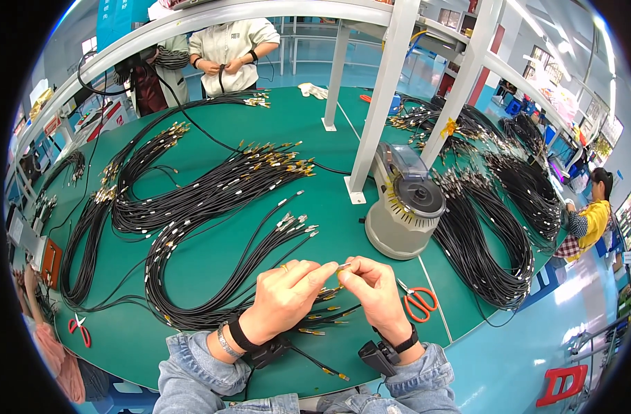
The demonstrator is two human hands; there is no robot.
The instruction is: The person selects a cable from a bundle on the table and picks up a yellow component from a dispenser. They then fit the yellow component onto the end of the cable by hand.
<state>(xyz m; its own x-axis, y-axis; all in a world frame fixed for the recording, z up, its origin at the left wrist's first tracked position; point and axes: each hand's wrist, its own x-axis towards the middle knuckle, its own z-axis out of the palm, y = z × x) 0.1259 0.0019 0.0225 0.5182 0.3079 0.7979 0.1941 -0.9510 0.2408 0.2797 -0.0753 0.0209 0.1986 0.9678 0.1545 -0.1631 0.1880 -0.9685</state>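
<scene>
My left hand (281, 300) and my right hand (371, 286) meet above the near part of the green table, fingertips pinched together. Between them is a small silver-and-yellow piece (342, 268), which looks like a cable connector; the fingers cover most of it. Behind and beneath my left hand lies a looped bundle of black cables (184, 297) with metal tips and white tags. More cable ends (329, 317) stick out below my hands. Orange-handled scissors (419, 303) rest just right of my right hand.
A grey round machine with a black top (405, 214) stands beside a white frame post (377, 103). Large black cable bundles lie left (212, 186) and right (481, 248). Red scissors (79, 331) lie near the left edge. Other people work across the table and at both sides.
</scene>
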